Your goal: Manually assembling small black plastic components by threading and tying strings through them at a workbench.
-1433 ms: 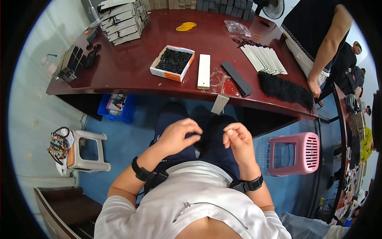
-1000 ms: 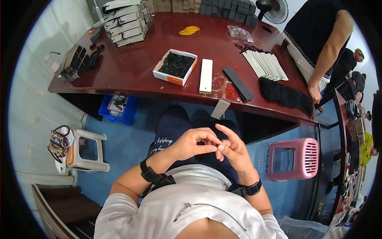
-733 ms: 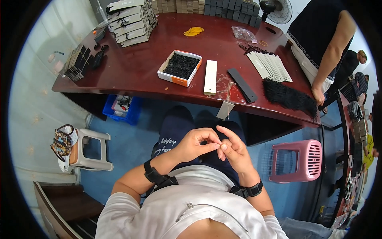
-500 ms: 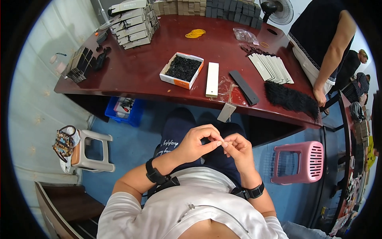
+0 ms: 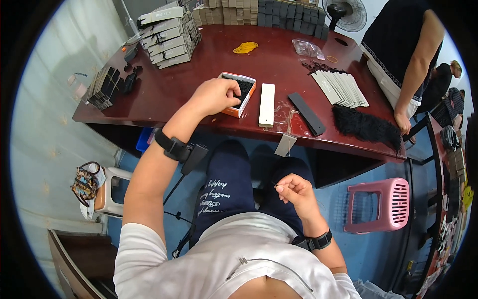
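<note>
**Left hand at the box, right hand over the lap**

The left hand (image 5: 215,95) reached into the small orange-and-white cardboard box (image 5: 238,93) of black pieces on the dark red wooden table (image 5: 199,74), fingers curled. The right hand (image 5: 295,192) pinched something tiny above the lap.

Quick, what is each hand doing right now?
Left hand: curled, reaching into the orange-rimmed box of black hair pieces.
Right hand: pinched closed on something tiny and dark.

Boxes and sleeves on the counter (image 5: 199,89)

An open white-and-orange box (image 5: 238,93) sits near the front edge; flat grey-white boxes (image 5: 169,32) stack at back left, dark and tan boxes (image 5: 264,12) line the rear, pale flat sleeves (image 5: 341,88) fan right.
</note>
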{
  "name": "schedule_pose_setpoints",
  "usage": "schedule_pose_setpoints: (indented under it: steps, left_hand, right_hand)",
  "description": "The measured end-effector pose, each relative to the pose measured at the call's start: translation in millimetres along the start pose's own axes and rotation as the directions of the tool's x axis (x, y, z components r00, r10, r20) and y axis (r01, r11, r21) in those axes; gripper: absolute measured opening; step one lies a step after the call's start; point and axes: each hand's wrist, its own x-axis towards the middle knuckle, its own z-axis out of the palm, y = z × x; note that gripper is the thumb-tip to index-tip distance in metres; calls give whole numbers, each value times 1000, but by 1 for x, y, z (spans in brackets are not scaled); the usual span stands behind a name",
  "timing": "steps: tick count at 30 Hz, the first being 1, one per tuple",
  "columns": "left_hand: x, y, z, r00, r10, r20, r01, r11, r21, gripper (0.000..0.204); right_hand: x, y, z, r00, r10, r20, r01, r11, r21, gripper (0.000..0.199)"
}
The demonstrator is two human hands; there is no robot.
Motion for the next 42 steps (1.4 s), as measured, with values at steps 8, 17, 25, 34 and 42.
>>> schedule_pose_setpoints:
  steps: [8, 17, 25, 34, 42]
  left_hand:
    - [14, -7, 0, 990, -36, -136, 51, 993, 109, 12]
    - [18, -26, 1, 981, -138, -139, 99, 962, -255, 6]
    - [13, -27, 1, 968, -141, -207, 71, 947, -313, 8]
    - [-85, 64, 44, 988, 84, -128, -148, 743, -653, 11]
    - [-119, 104, 123, 992, 92, -85, -122, 539, -834, 14]
  right_hand:
    - [-1, -1, -5, 1000, 3, -6, -3, 1000, -11, 7]
    - [1, 2, -5, 1000, -2, 11, 2, 1000, 29, 6]
    - [-4, 1, -2, 1000, -10, -12, 10, 999, 37, 7]
    - [0, -12, -4, 964, -156, -216, 165, 986, 26, 9]
    - [1, -1, -6, 955, -187, -229, 202, 978, 43, 8]
